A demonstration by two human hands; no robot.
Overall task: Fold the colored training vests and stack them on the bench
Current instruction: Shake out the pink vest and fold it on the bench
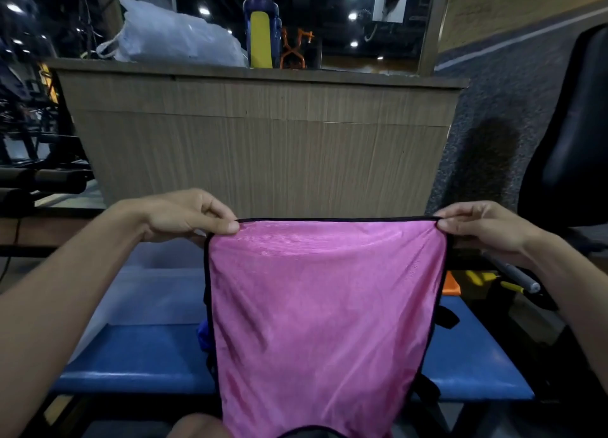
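Dim, ceiling-spot glare (edges warped, soft)

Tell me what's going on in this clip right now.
A person holds a pink training vest stretched out above a blue bench. The left hand pinches one top corner and the right hand pinches the other, so the vest hangs flat, not yet folded. A bit of blue fabric shows behind it on the bench.

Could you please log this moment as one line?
left hand: pinches pink vest corner | right hand: pinches other corner | vest: hanging above blue bench
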